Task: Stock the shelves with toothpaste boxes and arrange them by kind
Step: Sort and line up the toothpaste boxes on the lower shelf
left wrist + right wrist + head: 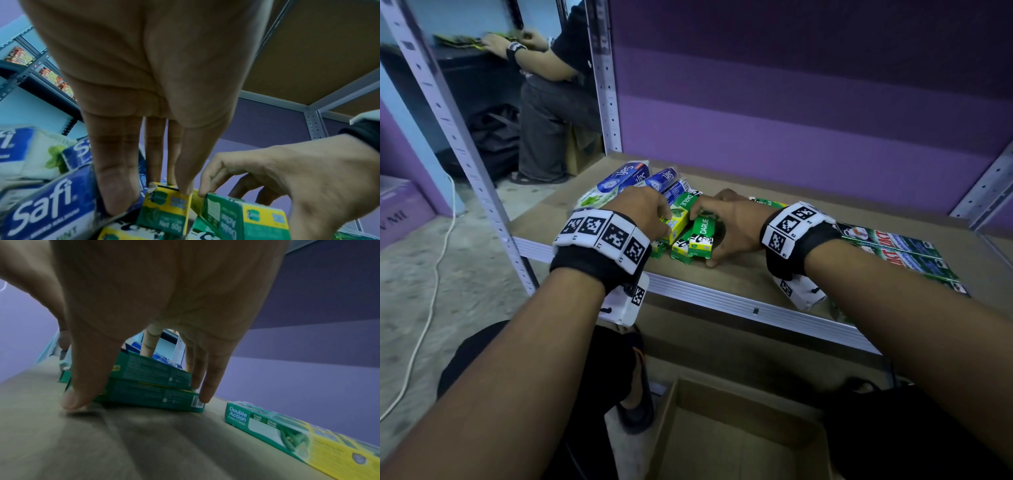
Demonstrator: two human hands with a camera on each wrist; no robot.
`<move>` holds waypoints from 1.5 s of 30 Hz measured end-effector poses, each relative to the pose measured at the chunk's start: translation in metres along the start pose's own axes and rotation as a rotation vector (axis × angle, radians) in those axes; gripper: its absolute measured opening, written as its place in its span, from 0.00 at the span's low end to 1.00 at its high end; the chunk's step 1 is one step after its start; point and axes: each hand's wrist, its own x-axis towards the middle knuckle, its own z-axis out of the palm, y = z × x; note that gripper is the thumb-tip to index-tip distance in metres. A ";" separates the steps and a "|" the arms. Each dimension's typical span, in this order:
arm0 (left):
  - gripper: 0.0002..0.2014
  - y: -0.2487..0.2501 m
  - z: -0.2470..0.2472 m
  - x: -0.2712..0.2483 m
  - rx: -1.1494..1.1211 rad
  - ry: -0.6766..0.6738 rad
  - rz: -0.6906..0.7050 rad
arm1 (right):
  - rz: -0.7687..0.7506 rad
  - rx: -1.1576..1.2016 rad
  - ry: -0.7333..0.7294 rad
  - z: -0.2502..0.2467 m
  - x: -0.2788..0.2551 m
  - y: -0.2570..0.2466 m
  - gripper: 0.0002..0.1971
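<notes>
Several green-and-yellow Darlie boxes [697,245] lie in a loose heap at the middle of the brown shelf board [756,277]. My left hand [666,219] pinches the end of one small Darlie box [166,209] between thumb and fingers [117,194]. My right hand [705,236] spans two stacked Darlie boxes [148,369], its thumb [82,394] at their near end on the board and its fingers [205,386] at the far end. Blue-and-white Safi boxes [626,181] lie just behind my left hand, also close by in the left wrist view [47,207].
One long Darlie box [287,431] lies alone to the right of my right hand. Long green-and-blue boxes [900,253] lie flat at the shelf's right end. A cardboard carton [739,435] stands open on the floor below. Another person [551,85] sits beyond the left upright [448,113].
</notes>
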 end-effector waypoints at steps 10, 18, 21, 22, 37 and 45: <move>0.15 0.002 -0.001 -0.001 0.005 -0.006 -0.002 | -0.144 0.056 0.054 0.005 -0.014 -0.002 0.33; 0.17 0.006 0.000 -0.002 -0.014 -0.018 -0.028 | -0.248 0.254 0.355 -0.006 -0.027 -0.002 0.22; 0.16 0.007 0.001 -0.001 -0.016 -0.015 -0.030 | -0.238 0.341 0.422 -0.012 -0.036 0.000 0.20; 0.16 0.007 0.002 -0.001 -0.014 -0.014 -0.032 | -0.232 0.380 0.449 -0.014 -0.039 0.001 0.19; 0.19 0.014 0.010 0.004 0.023 0.007 -0.098 | -0.110 0.698 0.365 -0.031 -0.079 0.017 0.17; 0.19 0.016 0.015 0.007 0.033 0.038 -0.118 | -0.088 0.492 0.453 -0.017 -0.087 0.008 0.20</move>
